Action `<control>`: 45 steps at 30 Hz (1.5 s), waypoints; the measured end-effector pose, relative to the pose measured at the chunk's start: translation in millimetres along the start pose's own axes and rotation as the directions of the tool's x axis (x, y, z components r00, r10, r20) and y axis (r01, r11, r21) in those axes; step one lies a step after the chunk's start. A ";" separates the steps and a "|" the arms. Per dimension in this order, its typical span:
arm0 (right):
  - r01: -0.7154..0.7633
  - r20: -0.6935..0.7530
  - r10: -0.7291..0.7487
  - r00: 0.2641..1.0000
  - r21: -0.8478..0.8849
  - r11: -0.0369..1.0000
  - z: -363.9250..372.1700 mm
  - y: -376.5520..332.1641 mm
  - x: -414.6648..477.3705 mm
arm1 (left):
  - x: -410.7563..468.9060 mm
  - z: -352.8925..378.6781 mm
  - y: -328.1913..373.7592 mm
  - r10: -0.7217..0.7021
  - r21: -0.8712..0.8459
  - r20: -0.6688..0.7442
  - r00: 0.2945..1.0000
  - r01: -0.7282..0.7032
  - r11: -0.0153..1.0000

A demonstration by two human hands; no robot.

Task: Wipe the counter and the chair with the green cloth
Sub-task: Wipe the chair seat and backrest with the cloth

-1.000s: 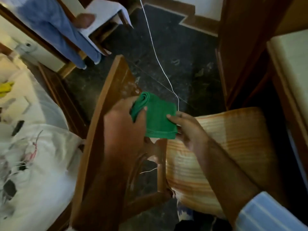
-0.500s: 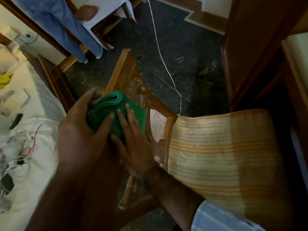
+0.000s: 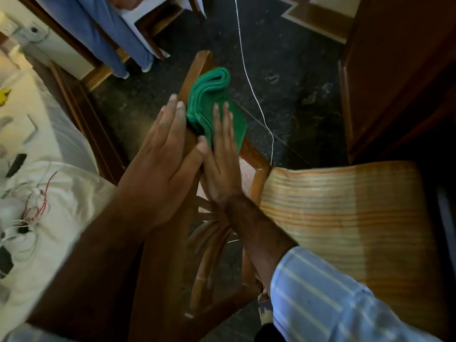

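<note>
We press the folded green cloth (image 3: 212,107) onto the chair (image 3: 195,70) top rail with flat, extended fingers (image 3: 219,124); soft and light, it likely wants pinching at its thick fold.

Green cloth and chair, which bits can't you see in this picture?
- Green cloth: near end, head view, under the right hand and left hand.
- Chair back rail: covered by both arms.
- Striped cushion: right side lost in shadow.
- Counter: not identifiable.

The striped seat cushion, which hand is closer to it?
Right. The right hand lies flat on the green cloth, nearer the striped seat cushion; the left hand is beyond it.
</note>
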State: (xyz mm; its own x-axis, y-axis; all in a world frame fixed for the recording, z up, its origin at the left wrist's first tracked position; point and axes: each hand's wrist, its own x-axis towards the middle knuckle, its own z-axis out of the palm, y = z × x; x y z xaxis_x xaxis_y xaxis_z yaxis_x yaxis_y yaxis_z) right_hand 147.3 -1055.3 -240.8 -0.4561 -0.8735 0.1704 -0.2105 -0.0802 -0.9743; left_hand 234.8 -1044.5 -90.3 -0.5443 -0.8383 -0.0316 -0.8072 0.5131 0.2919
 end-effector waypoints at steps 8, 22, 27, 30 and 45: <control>-0.405 -0.003 0.406 0.914 0.054 0.913 -11.3 87.8 -7.7 | 14.4 4.5 -1.3 -0.006 0.014 -0.018 1.000 0.006 1.000; -0.100 -0.026 0.109 0.994 0.238 0.966 -8.0 -16.9 7.7 | 14.7 3.2 0.5 0.014 -0.027 -0.039 0.999 -0.015 1.000; -0.047 -0.044 0.054 0.998 0.150 0.988 0.7 2.0 6.2 | 13.8 4.4 0.1 0.012 -0.063 -0.050 0.999 -0.015 0.998; -0.231 -0.039 0.241 0.970 0.177 0.957 -2.7 34.8 6.9 | 12.8 4.8 0.3 0.010 -0.055 -0.047 0.999 -0.013 0.998; -0.031 0.097 0.024 0.995 0.074 0.997 0.8 -20.6 -22.5 | 17.3 3.7 0.0 0.021 -0.054 -0.047 0.999 -0.024 0.998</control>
State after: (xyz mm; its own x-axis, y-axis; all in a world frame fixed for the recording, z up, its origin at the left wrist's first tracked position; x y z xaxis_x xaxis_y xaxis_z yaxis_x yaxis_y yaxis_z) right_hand 162.6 -1034.4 -224.7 -0.3746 -0.9177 0.1323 -0.1313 -0.0887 -0.9874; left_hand 224.5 -1058.4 -94.3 -0.5502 -0.8348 0.0193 -0.7803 0.5223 0.3441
